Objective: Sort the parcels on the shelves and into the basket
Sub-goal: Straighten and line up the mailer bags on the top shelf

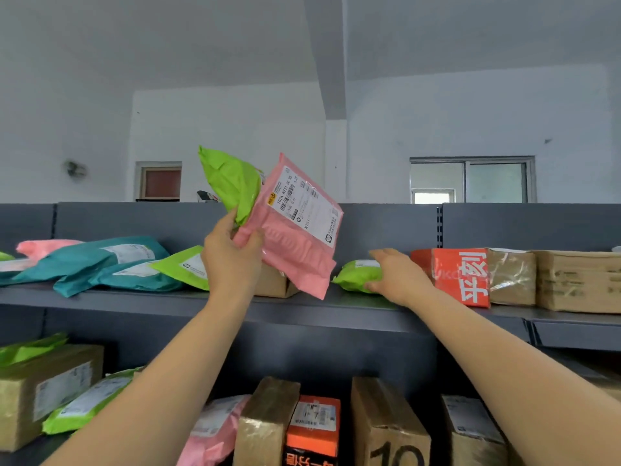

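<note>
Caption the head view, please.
Left hand holds pink mailer and green mailer; right hand grips green parcel on shelf.

I find the cardboard box (274,284) on the upper shelf (134,299) mostly hidden behind my left hand (232,260) and the pink mailer (295,243) it holds. My right hand (398,275) covers one end of the small green parcel (354,275); I cannot confirm a grip. The box marked "10" (389,428) is cut off at the bottom edge.
</note>
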